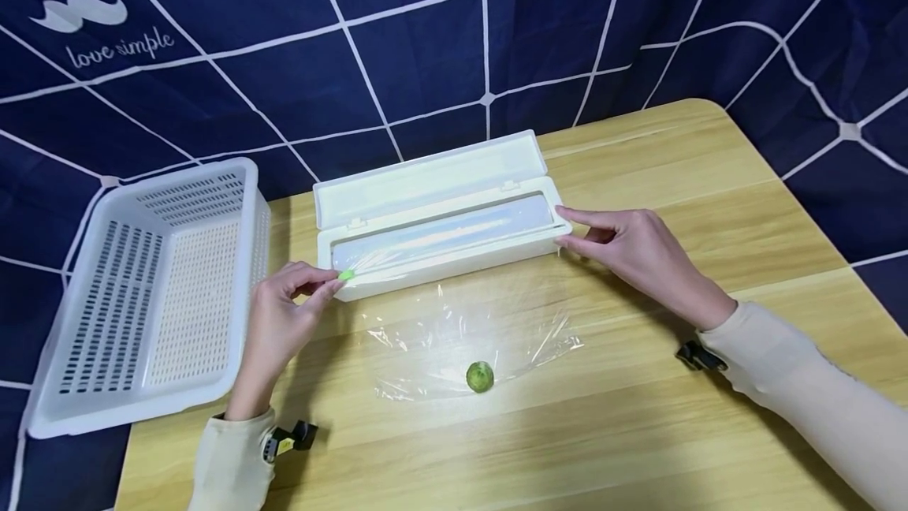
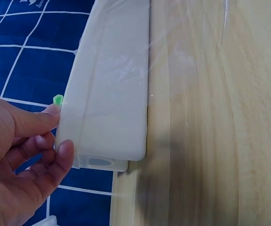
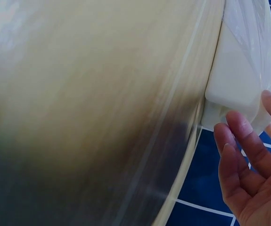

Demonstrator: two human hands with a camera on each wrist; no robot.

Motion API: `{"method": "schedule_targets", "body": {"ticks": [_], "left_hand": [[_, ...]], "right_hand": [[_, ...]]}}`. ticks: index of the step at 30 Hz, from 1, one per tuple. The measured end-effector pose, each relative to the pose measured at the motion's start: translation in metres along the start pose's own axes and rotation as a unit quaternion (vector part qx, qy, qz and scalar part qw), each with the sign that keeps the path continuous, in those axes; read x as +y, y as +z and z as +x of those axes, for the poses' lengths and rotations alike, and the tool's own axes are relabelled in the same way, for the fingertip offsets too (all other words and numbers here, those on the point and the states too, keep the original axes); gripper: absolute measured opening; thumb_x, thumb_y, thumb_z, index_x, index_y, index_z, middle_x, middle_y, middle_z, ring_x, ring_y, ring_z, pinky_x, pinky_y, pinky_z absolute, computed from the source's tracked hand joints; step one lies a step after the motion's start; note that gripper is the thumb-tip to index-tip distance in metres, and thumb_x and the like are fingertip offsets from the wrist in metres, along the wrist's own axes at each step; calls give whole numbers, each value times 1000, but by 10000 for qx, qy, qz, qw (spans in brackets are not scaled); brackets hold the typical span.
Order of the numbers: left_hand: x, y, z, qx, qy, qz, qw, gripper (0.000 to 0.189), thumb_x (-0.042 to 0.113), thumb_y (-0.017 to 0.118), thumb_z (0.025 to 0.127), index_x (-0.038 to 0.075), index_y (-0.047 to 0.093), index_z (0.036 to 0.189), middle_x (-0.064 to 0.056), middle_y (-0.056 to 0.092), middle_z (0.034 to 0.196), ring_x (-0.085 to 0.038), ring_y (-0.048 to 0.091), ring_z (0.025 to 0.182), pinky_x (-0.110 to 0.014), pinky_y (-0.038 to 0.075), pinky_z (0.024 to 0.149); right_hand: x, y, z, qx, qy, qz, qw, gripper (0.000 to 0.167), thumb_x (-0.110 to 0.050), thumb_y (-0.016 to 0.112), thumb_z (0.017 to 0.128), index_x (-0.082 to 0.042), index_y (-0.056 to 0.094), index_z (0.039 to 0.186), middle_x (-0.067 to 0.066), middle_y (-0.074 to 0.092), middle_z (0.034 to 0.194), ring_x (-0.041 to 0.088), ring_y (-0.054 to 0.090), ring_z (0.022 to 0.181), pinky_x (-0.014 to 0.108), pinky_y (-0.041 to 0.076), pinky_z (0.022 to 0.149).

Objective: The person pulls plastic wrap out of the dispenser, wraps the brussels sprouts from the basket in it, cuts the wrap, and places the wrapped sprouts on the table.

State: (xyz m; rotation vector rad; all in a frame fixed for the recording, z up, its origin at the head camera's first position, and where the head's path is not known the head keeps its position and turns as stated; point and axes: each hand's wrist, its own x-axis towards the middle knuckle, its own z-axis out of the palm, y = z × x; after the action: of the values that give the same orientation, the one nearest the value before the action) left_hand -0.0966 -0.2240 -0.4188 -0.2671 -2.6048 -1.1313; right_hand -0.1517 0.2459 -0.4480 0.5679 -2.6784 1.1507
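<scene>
A white cling film dispenser box [image 1: 454, 261] lies with its lid [image 1: 433, 180] raised at the back, a roll of film [image 1: 447, 229] inside. My left hand [image 1: 287, 314] is at its front left corner, thumb and index finger pinching a small green slider [image 1: 346, 275]. At the opposite end, my right hand [image 1: 638, 255] grips the box between thumb and fingers, seen also in the right wrist view. Clear cling film [image 1: 433, 337] spreads from the box's front over the table. A round green fruit [image 1: 479, 377], like a small lime, sits at the film's near edge.
A white slotted plastic basket [image 1: 244, 259] stands at the table's left side. Behind the wooden table [image 1: 709, 432] hangs a dark blue cloth [image 1: 426, 46] with white lines. The table's rounded corner lies at the far right.
</scene>
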Motion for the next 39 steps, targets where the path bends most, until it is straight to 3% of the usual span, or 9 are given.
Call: {"method": "schedule_targets", "body": {"ticks": [9,22,31,39], "left_hand": [[-2,-1,-4,36,56,-180,9998,14,-10,86,89,0,85,98,-6,76,86,-13,61,75,-14,50,69],[-1,-2,-1,4,100,-63,9999,15,-14,86,87,-2,84,97,-7,75,86,-12,61,76,-14,50,71],[1,1,-3,110,-73,67,9999,15,-14,85,87,-3,84,98,-9,77,89,-15,62,76,-14,50,70],[0,-2,-5,114,-34,185,9998,16,-13,86,87,-1,84,98,-9,79,91,-12,67,83,-11,51,79]], "right_hand": [[0,1,-1,34,16,-40,10000,44,-22,93,91,-26,80,133,-15,73,74,8,57,59,19,34,48],[2,0,0,51,13,18,10000,45,-21,93,90,-26,80,133,-15,72,73,9,57,59,20,34,47],[3,-1,0,54,-67,36,10000,45,-20,93,90,-25,80,133,-14,72,73,9,56,59,19,34,47],[3,0,-1,39,-80,18,10000,45,-21,93,90,-25,80,133,-15,71,72,8,55,58,19,34,47]]}}
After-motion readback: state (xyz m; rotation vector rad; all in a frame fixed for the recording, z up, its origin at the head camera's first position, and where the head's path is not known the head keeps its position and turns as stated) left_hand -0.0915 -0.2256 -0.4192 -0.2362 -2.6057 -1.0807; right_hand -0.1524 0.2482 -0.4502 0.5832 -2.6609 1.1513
